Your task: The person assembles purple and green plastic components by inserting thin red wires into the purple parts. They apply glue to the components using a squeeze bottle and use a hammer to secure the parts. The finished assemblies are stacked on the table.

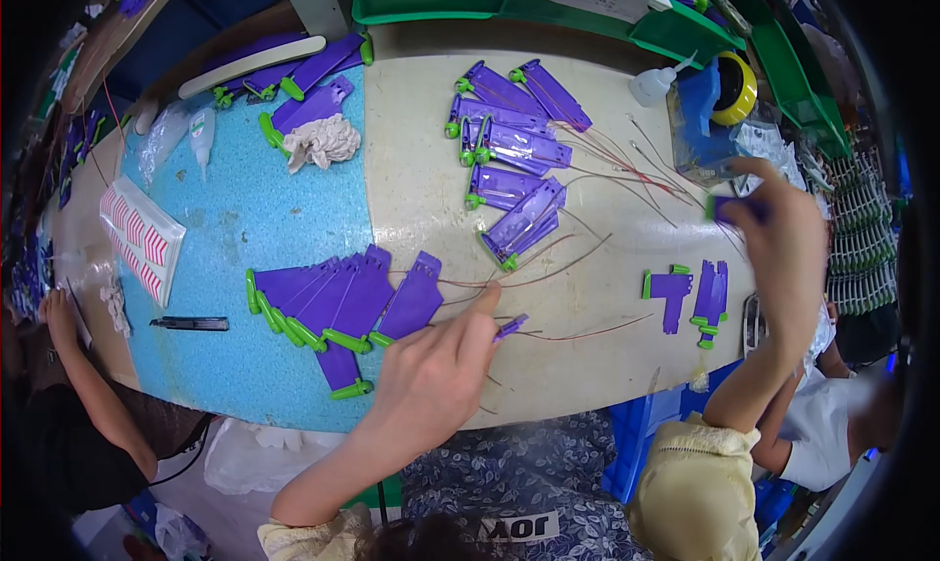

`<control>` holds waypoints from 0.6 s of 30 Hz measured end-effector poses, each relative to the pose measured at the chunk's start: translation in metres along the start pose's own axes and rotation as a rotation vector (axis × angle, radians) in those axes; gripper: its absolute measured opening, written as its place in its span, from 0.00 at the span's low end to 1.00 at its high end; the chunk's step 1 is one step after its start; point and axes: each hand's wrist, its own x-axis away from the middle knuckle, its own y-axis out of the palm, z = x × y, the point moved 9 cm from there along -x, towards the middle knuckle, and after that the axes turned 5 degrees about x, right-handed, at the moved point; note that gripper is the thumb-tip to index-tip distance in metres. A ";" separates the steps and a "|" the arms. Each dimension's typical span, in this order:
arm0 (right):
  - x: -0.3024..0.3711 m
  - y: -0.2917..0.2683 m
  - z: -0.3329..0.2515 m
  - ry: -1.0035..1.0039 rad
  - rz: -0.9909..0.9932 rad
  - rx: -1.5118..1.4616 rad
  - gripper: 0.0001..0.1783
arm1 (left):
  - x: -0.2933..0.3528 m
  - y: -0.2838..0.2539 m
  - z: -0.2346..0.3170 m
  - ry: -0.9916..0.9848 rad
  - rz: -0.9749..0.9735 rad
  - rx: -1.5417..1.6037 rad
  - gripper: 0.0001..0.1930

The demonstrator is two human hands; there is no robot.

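My left hand (pixel 431 373) is over the near middle of the table, its fingers closed on a small purple plastic piece (pixel 511 327) that is mostly hidden by them. Thin brown wires (pixel 587 328) run out to the right beside it. At the right side, my right hand (pixel 791 233) pinches a purple part with a green edge (pixel 736 210), held above the table. Left of my left hand lies a fanned row of purple parts with green ends (pixel 338 292). Farther back, purple parts with green ends (pixel 519 155) lie stacked, red and brown wires trailing right.
A black utility knife (pixel 189 323), a red-striped packet (pixel 142 238), a crumpled tissue (pixel 321 143) and a squeeze bottle (pixel 201 135) lie on the blue mat. A yellow tape roll (pixel 734 88) stands back right; small purple pieces (pixel 713 297) lie below it. Other people work at both sides.
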 end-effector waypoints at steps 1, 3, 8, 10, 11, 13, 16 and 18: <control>0.001 -0.019 -0.010 -0.064 0.237 -0.163 0.11 | 0.002 -0.002 -0.001 -0.019 -0.033 -0.050 0.10; 0.023 -0.058 -0.032 -0.125 0.629 -0.362 0.07 | -0.004 0.004 0.006 0.039 -0.092 -0.058 0.09; 0.005 0.071 -0.133 -0.661 -0.206 -0.849 0.07 | 0.002 0.003 0.008 0.109 -0.084 -0.095 0.07; -0.001 0.094 -0.144 -0.707 -0.257 -0.813 0.07 | 0.000 -0.002 0.003 0.067 -0.073 -0.114 0.07; -0.002 0.102 -0.148 -0.714 -0.293 -0.817 0.07 | -0.001 -0.003 0.000 0.045 -0.068 -0.125 0.06; -0.001 0.111 -0.153 -0.717 -0.381 -0.796 0.08 | -0.007 0.001 -0.004 0.054 -0.059 -0.178 0.08; 0.005 0.110 -0.156 -0.747 -0.381 -0.713 0.10 | -0.009 0.014 -0.003 -0.009 -0.115 -0.297 0.08; 0.016 0.094 -0.155 -0.823 -0.174 -0.649 0.13 | -0.008 0.018 -0.006 -0.045 -0.159 -0.328 0.08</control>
